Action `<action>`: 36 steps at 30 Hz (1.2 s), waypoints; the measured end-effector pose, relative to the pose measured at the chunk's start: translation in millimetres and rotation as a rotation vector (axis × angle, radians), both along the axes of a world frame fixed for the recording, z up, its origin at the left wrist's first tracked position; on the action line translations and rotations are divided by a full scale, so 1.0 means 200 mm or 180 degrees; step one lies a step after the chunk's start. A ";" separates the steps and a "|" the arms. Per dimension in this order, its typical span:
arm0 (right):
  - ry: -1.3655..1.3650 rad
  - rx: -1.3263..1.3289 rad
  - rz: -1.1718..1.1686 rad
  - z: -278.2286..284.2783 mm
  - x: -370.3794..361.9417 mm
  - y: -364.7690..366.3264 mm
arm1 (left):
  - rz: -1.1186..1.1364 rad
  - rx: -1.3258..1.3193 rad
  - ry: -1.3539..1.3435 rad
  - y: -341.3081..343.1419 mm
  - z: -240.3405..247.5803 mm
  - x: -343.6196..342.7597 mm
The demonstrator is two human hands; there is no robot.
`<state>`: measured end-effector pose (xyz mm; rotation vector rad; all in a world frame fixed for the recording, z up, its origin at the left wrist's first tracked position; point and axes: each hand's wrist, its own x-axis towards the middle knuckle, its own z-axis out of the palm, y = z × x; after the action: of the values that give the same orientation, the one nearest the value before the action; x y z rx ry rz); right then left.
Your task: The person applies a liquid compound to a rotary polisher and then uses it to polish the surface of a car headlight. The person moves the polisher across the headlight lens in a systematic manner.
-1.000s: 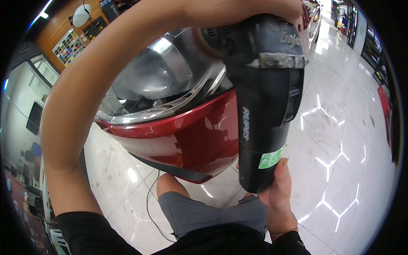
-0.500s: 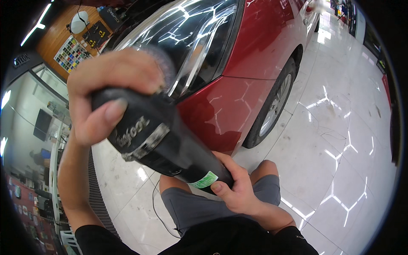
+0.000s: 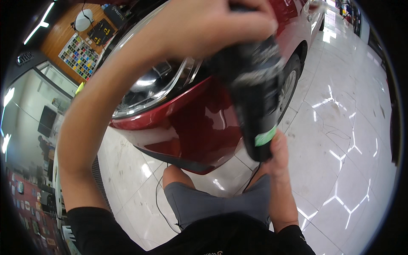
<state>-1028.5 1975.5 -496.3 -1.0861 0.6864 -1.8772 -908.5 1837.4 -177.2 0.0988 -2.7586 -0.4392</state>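
Observation:
My left hand (image 3: 212, 25) grips the head of a black electric polisher (image 3: 253, 89), held up close to the camera over the red car (image 3: 191, 123). My right hand (image 3: 274, 155) holds the polisher's rear handle, next to a green sticker near its end. The tool points up toward the car's front, above the headlight (image 3: 148, 89) and bumper. The polishing pad is hidden behind my left hand. A black power cord (image 3: 159, 199) runs down past my knee to the floor.
Glossy white tiled floor (image 3: 340, 140) with hexagonal light reflections spreads to the right. The car's front wheel (image 3: 289, 89) is behind the tool. A wall panel of colour samples (image 3: 80, 55) hangs at upper left, with shelves along the left edge.
The polisher swung from lower left up to the upper right, and my left arm rose with it. The view dropped closer to the headlight and bumper.

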 end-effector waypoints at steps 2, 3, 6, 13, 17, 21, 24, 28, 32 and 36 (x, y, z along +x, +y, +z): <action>-0.0168 0.0065 -0.0027 0.05 -0.08 -0.01 | 0.0013 -0.0129 -0.0133 -0.02 0.05 -0.17; -0.0198 0.0140 0.0086 0.08 -0.12 -0.01 | 0.0061 -0.0152 -0.0069 -0.02 0.05 -0.23; -0.0064 0.0314 0.0009 0.13 -0.17 0.02 | 0.0203 0.0054 0.0078 -0.03 0.05 -0.28; 0.0060 0.0052 -0.0121 -0.01 0.02 0.04 | 0.0189 0.0207 -0.0279 0.20 0.06 0.02; -0.0157 0.0081 -0.0109 -0.12 0.14 0.08 | 0.0588 0.0253 -0.0575 0.26 0.04 0.09; -0.0220 0.0064 -0.0172 -0.20 0.26 0.09 | 0.0131 -0.0569 0.0473 0.08 -0.21 0.11; -0.0371 -0.0050 -0.0018 -0.21 0.34 0.09 | 0.0568 -0.1057 0.1555 0.17 -0.41 0.22; -0.0253 0.0054 -0.0256 -0.19 0.38 0.11 | 0.0860 -0.0614 0.2688 0.24 -0.50 0.24; -0.0025 0.0122 -0.0470 -0.18 0.45 0.15 | 0.0682 -0.0092 0.3052 0.20 -0.53 0.35; 0.0164 0.0664 -0.0745 -0.16 0.55 0.20 | 0.0515 0.0251 0.3214 0.16 -0.57 0.49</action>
<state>-917.6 2014.5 -528.5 -0.9552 1.0527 -1.9257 -809.7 1870.4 -290.9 0.0852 -1.7294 -0.4007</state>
